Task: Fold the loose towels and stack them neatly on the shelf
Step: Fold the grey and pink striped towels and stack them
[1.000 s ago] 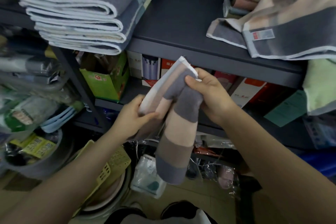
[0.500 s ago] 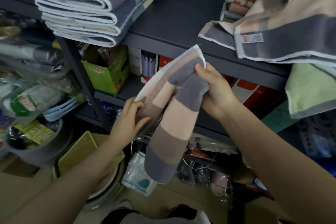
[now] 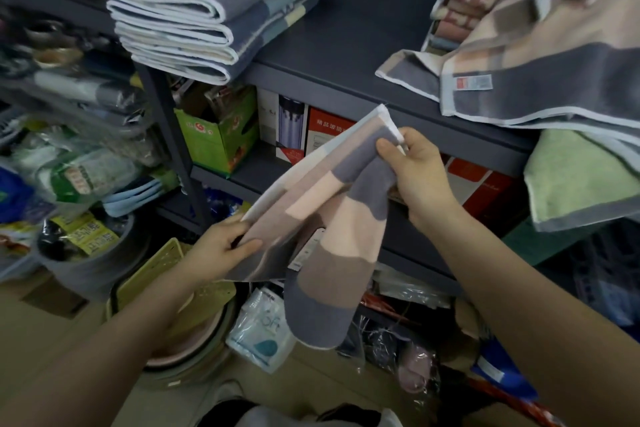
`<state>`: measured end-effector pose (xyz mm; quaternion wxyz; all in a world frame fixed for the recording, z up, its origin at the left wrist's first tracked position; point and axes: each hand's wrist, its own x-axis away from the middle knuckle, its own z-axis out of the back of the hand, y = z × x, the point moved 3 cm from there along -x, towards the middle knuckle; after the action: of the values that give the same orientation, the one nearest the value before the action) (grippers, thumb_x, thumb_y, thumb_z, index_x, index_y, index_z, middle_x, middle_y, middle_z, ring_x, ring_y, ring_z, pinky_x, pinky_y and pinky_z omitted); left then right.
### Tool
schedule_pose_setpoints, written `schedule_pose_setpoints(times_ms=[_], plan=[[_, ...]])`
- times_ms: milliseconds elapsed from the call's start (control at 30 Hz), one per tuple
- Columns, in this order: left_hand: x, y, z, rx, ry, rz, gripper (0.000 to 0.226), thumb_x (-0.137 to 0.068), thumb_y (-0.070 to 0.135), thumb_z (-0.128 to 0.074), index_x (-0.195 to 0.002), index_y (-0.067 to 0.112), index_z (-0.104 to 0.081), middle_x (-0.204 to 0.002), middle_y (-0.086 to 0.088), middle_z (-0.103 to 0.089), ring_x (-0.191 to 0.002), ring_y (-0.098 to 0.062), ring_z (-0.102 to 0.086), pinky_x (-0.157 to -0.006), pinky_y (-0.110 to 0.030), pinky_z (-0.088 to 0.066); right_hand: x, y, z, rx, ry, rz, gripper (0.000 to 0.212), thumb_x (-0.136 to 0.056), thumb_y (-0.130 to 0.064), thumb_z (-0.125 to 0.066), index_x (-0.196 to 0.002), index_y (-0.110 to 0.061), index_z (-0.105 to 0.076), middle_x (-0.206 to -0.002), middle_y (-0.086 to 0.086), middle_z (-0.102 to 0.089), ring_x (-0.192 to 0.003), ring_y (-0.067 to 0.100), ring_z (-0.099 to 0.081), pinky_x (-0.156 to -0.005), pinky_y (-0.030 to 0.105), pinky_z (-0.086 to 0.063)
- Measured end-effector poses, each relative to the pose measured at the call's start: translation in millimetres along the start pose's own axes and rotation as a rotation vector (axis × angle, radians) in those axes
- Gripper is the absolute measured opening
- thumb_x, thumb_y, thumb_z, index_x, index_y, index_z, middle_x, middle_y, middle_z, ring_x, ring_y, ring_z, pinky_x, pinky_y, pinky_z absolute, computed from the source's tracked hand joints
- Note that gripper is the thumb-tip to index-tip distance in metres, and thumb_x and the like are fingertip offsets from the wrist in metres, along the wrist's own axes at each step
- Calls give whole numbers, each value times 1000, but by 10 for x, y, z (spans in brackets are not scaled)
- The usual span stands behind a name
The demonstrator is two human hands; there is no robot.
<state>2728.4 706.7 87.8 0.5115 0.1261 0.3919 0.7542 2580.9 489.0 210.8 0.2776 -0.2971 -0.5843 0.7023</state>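
A: How far along is it?

B: Partway, I'd judge. A stack point(image 3: 207, 14) of folded towels already sits on the shelf point(image 3: 346, 45), far left. That part looks done.

A: And what's in hand?

B: One striped towel point(image 3: 332, 218), held in the air in front of the shelf's front edge, below it. The right hand point(image 3: 419, 180) pinches the upper corner, thumb and fingers clamped on the cloth. The left hand point(image 3: 221, 250) grips the lower left corner, fingers curled round the edge. A flat span stretches between the hands, and the rest hangs down in a loose tail.

A: So it's folded?

B: Not yet, by the look of it. It seems doubled over, but the hanging part wants squaring up before it goes on the stack.

A: Anything else left?

B: Yes. On the right of the shelf lies a heap point(image 3: 540, 55) of loose towels, rumpled, and a green towel point(image 3: 581, 180) droops over the edge beneath it. Those all look unfolded, so a good share of the work remains.
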Motion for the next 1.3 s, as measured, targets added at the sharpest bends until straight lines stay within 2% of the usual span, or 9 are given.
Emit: schedule_pose_setpoints(times_ms=[133,300,433,533,733,900,1033,1167,1300], plan=[[112,51,98,178,160,75,30,-79,20,-63,-60,2,-50,-67,-1,-45,-60,-12,-46,-59,-26,-36,18,78,138,163,69,84,19,-93,-19,-51,-74,-26,-51,-76,1,-60,-73,17,-59,-64,37,-48],[248,101,82,509,237,181,23,-86,25,-56,-64,29,-60,-57,10,-56,-47,2,-50,-44,-11,-39,12,122,195,257,92,128,16,-93,-16,-47,-79,-22,-51,-78,0,-60,-73,12,-58,-65,32,-49],[324,-98,-28,576,11,449,23,-85,35,-52,-74,19,-65,-69,-1,-65,-64,-19,-60,-59,-29,-47,63,98,183,235,17,138,14,-93,-13,-48,-86,-19,-58,-83,-1,-63,-82,15,-61,-75,33,-49],[306,-199,-200,375,-161,554,24,-92,25,-50,-82,11,-68,-80,-6,-69,-76,-24,-63,-64,-22,-49,178,81,93,335,-92,186,14,-92,-14,-49,-84,-16,-61,-81,1,-63,-79,9,-57,-71,27,-43],[140,54,-353,110,-8,325,20,-79,17,-71,-86,7,-56,-88,-12,-56,-76,-23,-56,-69,-35,-45,336,23,65,404,-224,217,18,-95,-17,-46,-91,-5,-60,-86,18,-62,-81,26,-57,-68,32,-43],[-296,751,-319,307,38,150,72,-74,25,-75,-130,34,-30,-111,15,-58,-99,4,-59,-78,-10,-47,393,-3,33,410,-250,174,21,-93,-17,-48,-89,1,-58,-84,21,-62,-76,23,-55,-69,35,-43],[-551,1262,-269,176,210,-57,22,-81,32,-65,-100,23,-60,-82,12,-63,-74,1,-58,-62,-13,-43,413,31,38,439,-241,129,15,-92,-18,-50,-84,-10,-61,-75,6,-61,-70,13,-53,-63,29,-39],[-611,1371,-333,179,228,-27,15,-87,28,-59,-94,17,-65,-76,2,-64,-68,-2,-57,-58,-15,-42,428,76,78,461,-197,105,12,-90,-19,-52,-85,-15,-62,-69,-5,-57,-65,9,-52,-57,26,-39],[-605,1274,-356,157,317,81,10,-90,25,-54,-88,24,-64,-77,6,-65,-71,1,-59,-59,-9,-43,473,151,184,250,-165,-126,23,-92,-15,-51,-112,-26,-50,-78,-1,-57,-51,7,-59,-41,21,-46]])
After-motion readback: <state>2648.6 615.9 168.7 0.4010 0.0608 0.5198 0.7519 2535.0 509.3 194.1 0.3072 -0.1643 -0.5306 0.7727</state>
